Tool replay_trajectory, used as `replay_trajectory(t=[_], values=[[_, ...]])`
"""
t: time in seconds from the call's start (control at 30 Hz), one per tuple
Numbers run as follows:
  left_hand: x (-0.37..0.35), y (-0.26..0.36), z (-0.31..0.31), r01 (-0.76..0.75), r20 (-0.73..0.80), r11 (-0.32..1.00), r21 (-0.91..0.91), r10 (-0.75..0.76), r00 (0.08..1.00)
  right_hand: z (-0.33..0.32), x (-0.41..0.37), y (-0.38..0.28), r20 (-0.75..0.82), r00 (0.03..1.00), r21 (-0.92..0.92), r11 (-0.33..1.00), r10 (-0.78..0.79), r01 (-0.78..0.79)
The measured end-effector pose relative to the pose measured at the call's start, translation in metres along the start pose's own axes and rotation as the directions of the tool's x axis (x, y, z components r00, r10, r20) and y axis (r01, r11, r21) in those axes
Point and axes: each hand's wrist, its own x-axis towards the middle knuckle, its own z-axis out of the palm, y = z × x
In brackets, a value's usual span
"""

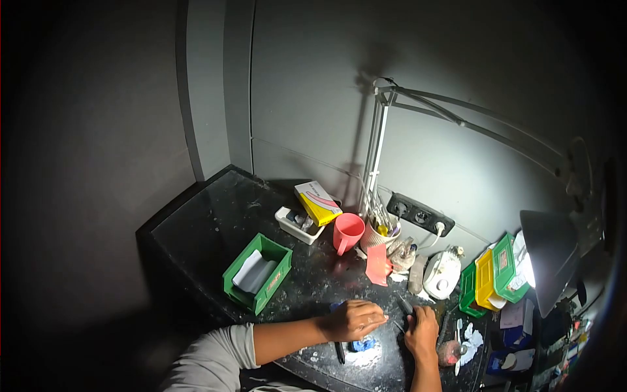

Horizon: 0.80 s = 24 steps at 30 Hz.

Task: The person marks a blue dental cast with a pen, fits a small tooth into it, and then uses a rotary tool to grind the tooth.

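My left hand (358, 320) is closed above the black worktop, fingers curled together; whatever they hold is hidden. Just below it lies a crumpled blue piece (364, 344), and a black pen-like stick (340, 353) lies beside that. My right hand (423, 330) is wrapped round a dark tool with a pointed grey tip (405, 304), which angles up and left from the fingers. To the right of this hand are a clear jar with reddish contents (449, 353) and a pale blue crumpled lump (471, 345).
A green bin (262, 297) with folded paper stands left. Behind the hands are a white tray (307, 236), a pink mug (348, 228), a tool holder (379, 240) and a stained white device (444, 276). A desk lamp (548, 255) overhangs coloured bins (483, 277) at right.
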Motion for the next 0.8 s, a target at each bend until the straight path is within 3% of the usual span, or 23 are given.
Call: replay_trajectory(t=[0.3, 0.63, 0.7, 0.8], values=[[0.003, 0.007, -0.004, -0.03, 0.026, 0.999, 0.029, 0.029, 0.999, -0.004, -0.002, 0.003, -0.146, 0.989, 0.066, 0.998, -0.011, 0.021], [-0.003, 0.005, -0.006, -0.057, 0.071, 0.997, 0.05, 0.053, 0.996, 0.001, -0.013, 0.023, -0.118, 0.993, 0.1, 0.995, -0.02, 0.032], [-0.01, -0.002, -0.002, -0.037, 0.082, 0.996, 0.078, 0.03, 0.996, -0.002, -0.026, 0.04, -0.004, 1.0, 0.027, 1.0, 0.002, -0.002], [-0.013, -0.004, 0.002, -0.052, 0.074, 0.999, 0.004, 0.051, 0.996, 0.0, -0.026, 0.034, -0.073, 0.996, 0.003, 0.999, -0.047, 0.047]])
